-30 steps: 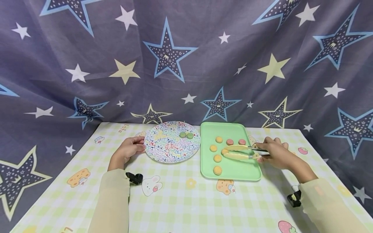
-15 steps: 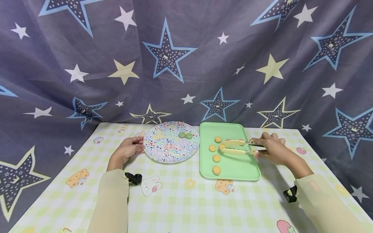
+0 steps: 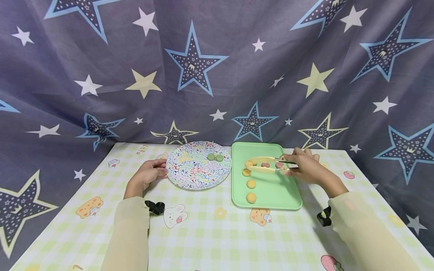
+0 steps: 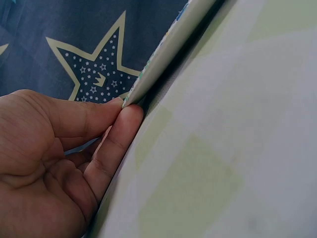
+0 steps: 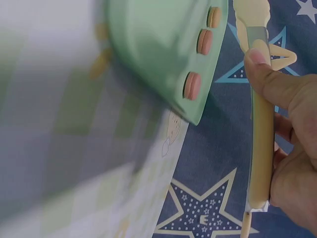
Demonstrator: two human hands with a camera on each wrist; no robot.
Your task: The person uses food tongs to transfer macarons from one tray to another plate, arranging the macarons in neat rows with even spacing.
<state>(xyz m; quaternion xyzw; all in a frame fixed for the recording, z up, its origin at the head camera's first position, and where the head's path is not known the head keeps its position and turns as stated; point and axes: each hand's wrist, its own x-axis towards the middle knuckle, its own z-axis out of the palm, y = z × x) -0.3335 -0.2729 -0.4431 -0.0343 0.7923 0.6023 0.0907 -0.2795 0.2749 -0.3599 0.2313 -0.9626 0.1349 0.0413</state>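
My left hand (image 3: 148, 174) pinches the left rim of a round, speckled plate (image 3: 198, 177) between thumb and finger; the left wrist view shows the hand (image 4: 64, 148) at the plate's edge (image 4: 163, 54). Two green macarons (image 3: 215, 157) sit on that plate. My right hand (image 3: 306, 167) grips cream-tipped tongs (image 3: 264, 170), whose tips are around a yellow macaron (image 3: 249, 164) over the green tray (image 3: 274, 195). More yellow macarons (image 3: 251, 184) stand in a column on the tray, one partly hidden by the tongs. Two pink macarons (image 5: 192, 86) lie behind the tongs.
The tray stands right beside the plate on a green-checked tablecloth (image 3: 193, 241). A dark curtain with stars (image 3: 203, 113) hangs along the table's far edge. Black wrist cameras (image 3: 155, 207) sit on both forearms.
My right hand has carried the tongs and the yellow macaron left and slightly back across the tray. The left hand and the plate have stayed put.
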